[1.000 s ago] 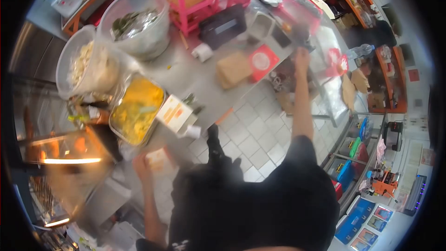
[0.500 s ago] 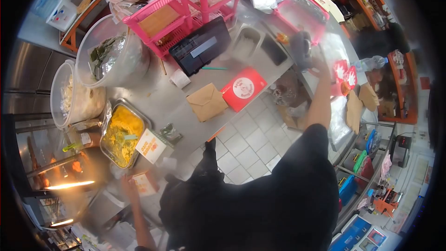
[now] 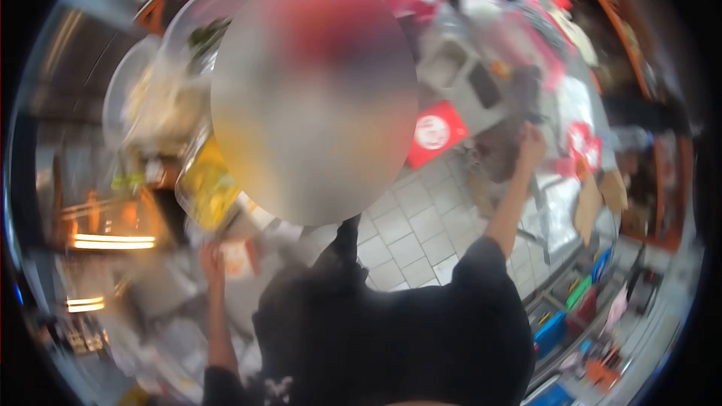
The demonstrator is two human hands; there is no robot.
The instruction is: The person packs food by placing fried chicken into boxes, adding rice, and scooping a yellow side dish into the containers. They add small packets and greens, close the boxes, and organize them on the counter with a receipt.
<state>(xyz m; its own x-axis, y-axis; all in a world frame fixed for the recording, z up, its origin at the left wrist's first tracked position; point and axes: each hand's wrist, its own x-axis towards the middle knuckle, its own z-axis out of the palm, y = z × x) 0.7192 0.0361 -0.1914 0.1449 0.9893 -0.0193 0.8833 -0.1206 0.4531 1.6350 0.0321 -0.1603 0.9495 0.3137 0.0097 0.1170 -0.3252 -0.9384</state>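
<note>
My right hand [image 3: 532, 144] is at the right end of the counter with its fingers curled together; what they pinch is too smeared to name. Just beyond the fingertips stands a dark grey object [image 3: 526, 94]. To the left of that lies a red box with a round white emblem [image 3: 436, 134]. Low on the left, my left hand [image 3: 213, 259] is right beside a small white-and-orange printed box [image 3: 239, 259], its fingers blurred. A tray of yellow food [image 3: 212, 186] sits above this hand, partly hidden by a large blurred oval over the middle of the view.
Tall clear tubs [image 3: 120, 101] stand at the far left, above a glowing heated cabinet [image 3: 113, 242]. A dark flat device [image 3: 483, 85] lies near pink baskets [image 3: 545, 45]. White tiled floor [image 3: 410, 229] shows between the counter and my dark clothing. Brown cardboard pieces [image 3: 588, 210] are at right.
The view has shifted, and a blurred oval now covers the counter's middle. My right hand has drawn back from the dark grey object towards me. My left hand stays beside the printed box.
</note>
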